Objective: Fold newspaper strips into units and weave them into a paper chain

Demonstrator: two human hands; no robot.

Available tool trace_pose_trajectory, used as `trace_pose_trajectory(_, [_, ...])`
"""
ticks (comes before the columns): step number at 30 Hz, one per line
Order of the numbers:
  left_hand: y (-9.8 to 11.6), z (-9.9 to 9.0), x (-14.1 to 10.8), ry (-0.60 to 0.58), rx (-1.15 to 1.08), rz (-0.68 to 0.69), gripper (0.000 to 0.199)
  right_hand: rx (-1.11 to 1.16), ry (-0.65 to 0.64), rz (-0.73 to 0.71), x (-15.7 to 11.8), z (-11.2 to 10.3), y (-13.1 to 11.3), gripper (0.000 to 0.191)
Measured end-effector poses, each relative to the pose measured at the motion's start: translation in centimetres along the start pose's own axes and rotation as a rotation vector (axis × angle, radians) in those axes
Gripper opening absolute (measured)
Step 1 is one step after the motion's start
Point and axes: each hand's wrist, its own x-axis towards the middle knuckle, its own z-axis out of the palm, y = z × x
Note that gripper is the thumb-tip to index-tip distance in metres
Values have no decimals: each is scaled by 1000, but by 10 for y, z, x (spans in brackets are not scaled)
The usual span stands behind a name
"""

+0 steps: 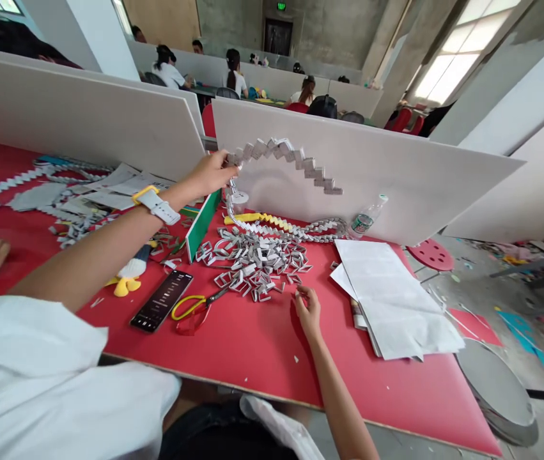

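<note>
Red table (247,348): a smooth, slightly glossy top, specked with tiny white scraps.
Phone (161,301): flat and dark with a lit screen, laid at near left.
Scissors (208,303): looped handles in yellow and red, laid just right of the phone.
Right hand (308,312): held low, just nearer than the pile; the fingers are loosely curled, and whether anything is pinched cannot be told.
Paper sheets (391,297): pale, thin and creased, stacked at the right.
Loose pieces (262,259): grey-white folded strips, stiff-looking, angular and open, heaped mid-table.
Left hand (217,171): raised beyond the pile at left, with thumb and fingers closed on the chain.
Chain (295,152): zigzag, blocky and grey-white, lifted above the table and arched rightward, its right end unsupported. The step in hand is judged to be the handling of this raised length; a steady left grip seems called for next.
Bottle (368,216): clear plastic, tilted, at far right of the pile.
Partition (420,185): a smooth, pale panel, stood along the far side.
</note>
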Motion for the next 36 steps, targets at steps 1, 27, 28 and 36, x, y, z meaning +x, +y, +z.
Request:
trace_pose_trajectory(1, [6,1,-3,-34,-79,-21,25,56,-12,30,1,2,-4,37])
trace_pose_trajectory(27, [-15,4,-209,11,-1338,-650,19,910,-110,382,111,-20,-93,36])
trace_pose_trajectory(28, [-19,5,-212,97,-1371,-718,16,907,-107,348,107,-30,-98,36])
trace_pose_trajectory(36, [-47,30,-229,305,-1304,-938,10,903,-119,-69,79,-97,-130,35])
